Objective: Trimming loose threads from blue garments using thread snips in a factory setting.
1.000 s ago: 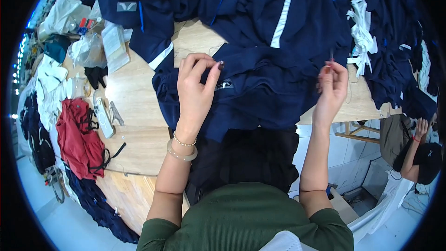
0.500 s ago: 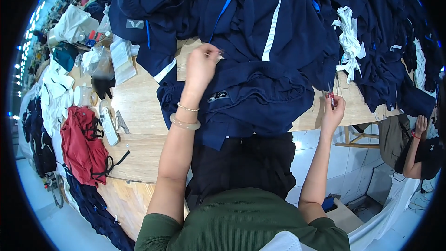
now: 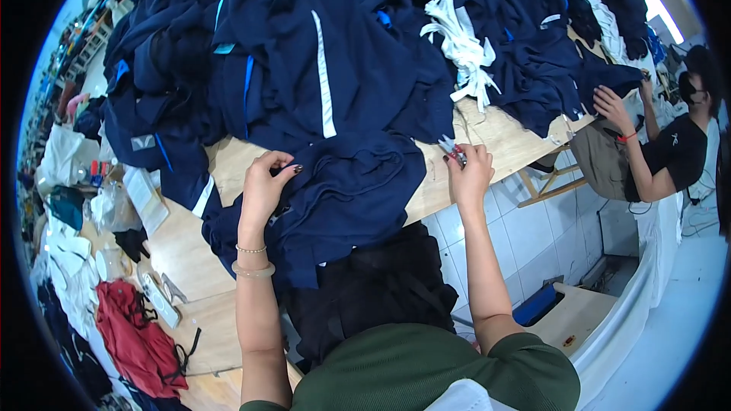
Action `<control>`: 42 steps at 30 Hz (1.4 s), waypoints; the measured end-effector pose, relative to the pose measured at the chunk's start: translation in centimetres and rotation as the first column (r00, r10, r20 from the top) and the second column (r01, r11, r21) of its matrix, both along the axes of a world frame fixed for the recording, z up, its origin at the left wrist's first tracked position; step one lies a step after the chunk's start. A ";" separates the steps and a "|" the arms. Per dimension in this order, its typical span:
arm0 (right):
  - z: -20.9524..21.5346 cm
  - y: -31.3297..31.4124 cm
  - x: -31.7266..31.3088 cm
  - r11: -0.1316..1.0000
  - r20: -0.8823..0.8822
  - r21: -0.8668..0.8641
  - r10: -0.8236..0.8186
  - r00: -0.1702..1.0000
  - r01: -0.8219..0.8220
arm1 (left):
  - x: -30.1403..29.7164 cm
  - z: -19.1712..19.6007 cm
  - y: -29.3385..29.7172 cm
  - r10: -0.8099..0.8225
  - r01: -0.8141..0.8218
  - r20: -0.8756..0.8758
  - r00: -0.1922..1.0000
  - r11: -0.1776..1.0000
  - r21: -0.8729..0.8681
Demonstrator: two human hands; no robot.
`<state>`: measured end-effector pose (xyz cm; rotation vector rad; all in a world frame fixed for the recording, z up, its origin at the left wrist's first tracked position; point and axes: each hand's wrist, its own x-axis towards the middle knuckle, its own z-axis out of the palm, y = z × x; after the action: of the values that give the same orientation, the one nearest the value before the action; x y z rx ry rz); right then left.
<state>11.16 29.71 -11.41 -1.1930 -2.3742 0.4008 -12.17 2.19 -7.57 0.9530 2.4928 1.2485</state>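
Observation:
A bunched navy garment point(image 3: 346, 186) lies at the table's near edge in front of me. Over its left part is my left hand point(image 3: 263, 189), thumb and fingers brought together; anything between the fingertips is too small to make out. To the garment's right, my right hand point(image 3: 471, 176) grips small red-handled scissors point(image 3: 454, 154), blades pointing away from me. A large heap of navy garments point(image 3: 282, 53) with white and blue strips spreads beyond both hands.
A bundle of white strips point(image 3: 463, 49) lies on the heap. At left are a red garment point(image 3: 133, 339), a phone point(image 3: 160, 301) and a clear plastic bag point(image 3: 114, 208). A masked co-worker point(image 3: 678, 148) handles navy cloth at right. A wooden stool point(image 3: 544, 183) stands below the table point(image 3: 499, 133).
The view has turned right, bringing more of the co-worker in. My left hand has come nearer to me from the garment's far edge. My right hand still holds the scissors.

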 end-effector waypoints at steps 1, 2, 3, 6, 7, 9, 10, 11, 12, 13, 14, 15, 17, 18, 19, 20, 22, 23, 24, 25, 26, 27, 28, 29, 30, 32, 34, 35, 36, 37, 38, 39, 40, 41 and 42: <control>0.2 0.1 0.1 1.000 0.022 -0.018 0.008 1.000 -0.008 | -0.7 -0.5 0.2 0.010 -0.010 0.116 0.993 1.000 0.001; 0.2 0.3 0.3 1.000 0.018 -0.012 -0.004 1.000 0.004 | -1.0 -1.1 0.4 0.003 -0.019 0.130 0.991 0.992 0.122; 0.3 0.4 0.4 0.999 0.006 -0.034 0.018 1.000 -0.018 | -1.5 -1.3 0.2 0.040 -0.053 0.115 0.993 0.993 0.108; 0.4 1.6 0.3 0.997 -0.038 -0.072 0.037 0.999 -0.040 | -2.3 -1.6 -0.7 0.123 -0.159 0.206 0.971 0.973 0.167; -0.3 2.9 0.1 0.994 -0.128 -0.100 0.032 0.991 -0.045 | -2.6 -1.5 -1.1 0.180 -0.218 0.214 0.960 0.962 0.166; -0.5 6.0 -0.5 0.999 -0.233 -0.024 0.021 0.972 -0.028 | -3.4 -1.6 -2.4 0.302 -0.332 0.175 0.937 0.926 0.182; -0.3 8.3 -1.0 0.996 -0.240 0.078 -0.011 0.971 0.030 | -3.9 -1.8 -3.2 0.366 -0.385 0.128 0.922 0.900 0.203; 0.0 10.5 -1.6 0.980 -0.249 0.179 -0.043 0.968 0.089 | -4.5 -2.2 -4.1 0.445 -0.446 0.055 0.894 0.872 0.200; 0.8 11.7 -2.5 0.937 -0.232 0.307 -0.095 0.968 0.166 | -4.2 -1.5 -4.4 0.491 -0.459 -0.061 0.869 0.845 0.274; 1.6 12.5 -3.6 0.875 -0.227 0.426 -0.141 0.964 0.228 | -4.0 -1.2 -5.1 0.535 -0.496 -0.028 0.845 0.801 0.335; 1.9 13.5 -4.3 0.874 -0.233 0.428 -0.138 0.963 0.229 | -3.9 -1.0 -5.5 0.571 -0.528 0.011 0.821 0.751 0.397; 2.0 14.6 -4.6 0.862 -0.119 0.478 -0.130 0.984 0.171 | -3.7 -0.8 -5.9 0.572 -0.527 0.010 0.820 0.749 0.402; 2.3 16.5 -4.8 0.847 -0.006 0.521 -0.117 0.993 0.103 | -3.0 -0.4 -6.8 0.570 -0.517 -0.024 0.822 0.762 0.390; 2.7 17.7 -4.5 0.879 0.045 0.474 -0.089 0.995 0.058 | -2.5 0.0 -7.1 0.574 -0.520 -0.023 0.818 0.757 0.396; 3.2 18.9 -4.2 0.905 0.095 0.424 -0.061 0.994 0.015 | -1.9 0.5 -7.1 0.579 -0.526 -0.030 0.815 0.760 0.383; 4.1 19.8 -3.9 0.906 0.018 0.424 -0.020 1.000 0.010 | -1.2 0.7 -7.6 0.589 -0.537 -0.039 0.807 0.760 0.365; 7.1 21.6 -3.3 0.963 -0.085 0.242 0.138 0.987 -0.114 | -0.8 0.5 -8.9 0.591 -0.529 -0.053 0.805 0.754 0.389; 8.5 22.3 -3.0 0.976 -0.245 0.165 0.182 0.952 -0.145 | -0.5 0.5 -9.0 0.566 -0.513 -0.043 0.823 0.774 0.370; 10.2 22.6 -2.9 0.970 -0.326 0.135 0.238 0.915 -0.204 | -0.1 0.5 -9.0 0.541 -0.498 -0.034 0.840 0.795 0.348; 12.0 23.1 -2.8 0.958 -0.396 0.128 0.287 0.872 -0.258 | 0.2 0.6 -8.7 0.526 -0.492 -0.017 0.850 0.805 0.332; 13.9 22.6 -3.2 0.940 -0.470 0.113 0.337 0.816 -0.323 | 0.6 0.8 -8.8 0.535 -0.499 -0.019 0.845 0.801 0.331; 16.1 21.4 -3.5 0.945 -0.489 0.063 0.310 0.815 -0.321 | 0.9 1.0 -8.7 0.493 -0.462 -0.024 0.870 0.831 0.311; 18.5 20.0 -3.7 0.947 -0.507 0.011 0.283 0.814 -0.322 | 1.3 1.3 -8.7 0.452 -0.426 -0.028 0.892 0.858 0.289; 20.5 19.0 -3.8 0.926 -0.572 -0.007 0.305 0.762 -0.377 | 1.7 1.8 -8.1 0.419 -0.388 -0.057 0.906 0.877 0.282; 21.9 18.0 -4.3 0.898 -0.634 -0.030 0.322 0.703 -0.438 | 2.4 2.7 -7.3 0.380 -0.356 -0.070 0.922 0.905 0.232; 24.0 16.6 -4.4 0.820 -0.690 0.029 0.430 0.582 -0.571 | 3.4 3.8 -5.8 0.229 -0.201 -0.145 0.963 0.962 0.184; 27.2 13.9 -3.5 0.773 -0.848 -0.025 0.319 0.422 -0.635 | 3.7 3.9 -3.1 0.049 -0.016 -0.200 0.978 0.986 0.164; 27.4 14.3 -3.2 0.667 -0.863 -0.096 0.314 0.396 -0.739 | 3.7 3.6 -2.2 0.008 0.022 -0.279 0.960 0.994 0.104; 27.4 14.7 -3.2 0.546 -0.875 -0.158 0.308 0.373 -0.823 | 3.7 2.9 -1.5 -0.042 0.061 -0.350 0.936 0.997 0.042; 27.4 12.5 -4.2 0.511 -0.845 -0.190 0.348 0.405 -0.838 | 4.0 2.6 -1.4 -0.049 0.035 -0.367 0.929 0.998 -0.045; 26.2 11.3 -5.2 0.503 -0.814 -0.235 0.366 0.452 -0.831 | 4.2 2.0 -1.0 -0.068 0.024 -0.377 0.924 0.992 -0.120; 24.9 9.1 -6.2 0.553 -0.748 -0.261 0.402 0.528 -0.791 | 4.0 1.3 -0.6 -0.055 0.009 -0.375 0.925 0.992 -0.123; 22.3 6.2 -8.4 0.570 -0.690 -0.297 0.427 0.584 -0.766 | 3.9 0.7 -1.7 -0.047 -0.010 -0.371 0.928 0.989 -0.150; 21.1 2.9 -9.6 0.604 -0.598 -0.303 0.481 0.641 -0.737 | 3.6 0.3 -1.9 -0.055 0.001 -0.363 0.930 0.989 -0.147; 19.8 0.2 -10.6 0.640 -0.498 -0.302 0.526 0.689 -0.706 | 3.3 0.3 -2.0 -0.045 -0.011 -0.362 0.931 0.988 -0.152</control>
<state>0.57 29.93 8.40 -0.3122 -2.3324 1.3856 -8.85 0.15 -7.29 1.2619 2.7981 0.9265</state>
